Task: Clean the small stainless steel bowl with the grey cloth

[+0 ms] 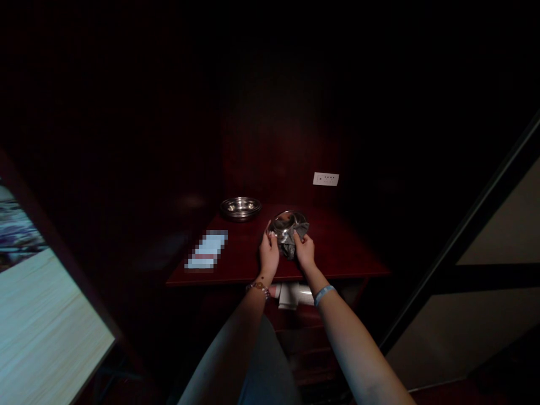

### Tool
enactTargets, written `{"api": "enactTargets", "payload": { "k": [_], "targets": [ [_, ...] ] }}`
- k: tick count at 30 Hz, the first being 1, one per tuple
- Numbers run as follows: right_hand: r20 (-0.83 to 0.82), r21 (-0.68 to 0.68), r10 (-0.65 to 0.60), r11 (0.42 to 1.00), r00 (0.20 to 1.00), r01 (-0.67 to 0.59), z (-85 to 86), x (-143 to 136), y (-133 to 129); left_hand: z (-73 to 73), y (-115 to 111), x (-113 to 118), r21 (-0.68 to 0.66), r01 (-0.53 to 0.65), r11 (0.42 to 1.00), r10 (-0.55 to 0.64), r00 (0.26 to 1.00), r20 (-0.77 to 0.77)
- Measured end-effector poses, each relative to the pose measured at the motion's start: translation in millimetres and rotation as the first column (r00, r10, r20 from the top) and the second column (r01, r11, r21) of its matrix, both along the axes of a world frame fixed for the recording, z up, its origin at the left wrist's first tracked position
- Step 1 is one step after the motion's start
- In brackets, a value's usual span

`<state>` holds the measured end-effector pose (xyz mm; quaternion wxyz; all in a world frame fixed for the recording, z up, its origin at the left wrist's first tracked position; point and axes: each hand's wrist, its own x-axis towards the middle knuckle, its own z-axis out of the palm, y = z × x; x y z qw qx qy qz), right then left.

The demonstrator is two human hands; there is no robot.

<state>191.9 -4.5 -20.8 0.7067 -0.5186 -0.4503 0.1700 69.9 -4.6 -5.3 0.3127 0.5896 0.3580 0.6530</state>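
2 hands [270, 247] [304, 248] hold 1 shiny bowl [283, 224] between them.

Our dark red shelf [337, 253] carries a stack of shiny metal bowls [241, 208] and, near its left edge, what seems a pixelated phone [206, 250].

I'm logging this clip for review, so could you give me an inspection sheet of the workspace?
Surface: dark red tabletop, dimly lit
Things: shiny metal bowl and grey cloth, both in hand
Clutter: stacked metal dishes at back left; pale pixelated item at left, unreadable; white items below the tabletop, unclear
Hands: left grips the bowl's side; right holds the cloth against it
Cables: nothing seen
Surroundings: white wall socket behind; pale wood-grain surface at lower left
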Motion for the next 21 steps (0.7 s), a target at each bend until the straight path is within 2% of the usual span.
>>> {"api": "enactTargets", "payload": {
  "k": [4,10,15,18,21],
  "targets": [
    [-0.005,-0.006,0.038,0.999,0.999,-0.038,-0.1,0.4,0.3,0.3,-3.2,-4.8,0.036,-0.045,0.998,0.044,0.998,0.037],
    [-0.153,-0.003,0.095,0.995,0.984,-0.096,-2.2,3.8,0.5,-6.7,1.9,0.3,-0.013,0.154,0.988,-0.154,0.985,-0.078],
    [-0.174,0.011,0.119,0.993,0.978,-0.119,-0.9,2.3,-0.2,-6.4,3.1,3.5,-0.019,0.167,0.986,-0.168,0.981,-0.096],
    [-0.163,0.014,0.057,0.998,0.985,-0.055,0.4,1.9,-0.8,-3.7,0.7,3.3,-0.016,0.160,0.987,-0.161,0.983,-0.088],
    [-0.139,0.039,-0.068,0.996,0.988,0.074,2.0,2.4,-2.0,-1.4,-1.8,2.0,0.013,0.138,0.990,-0.137,0.987,-0.083]
  ]
}}
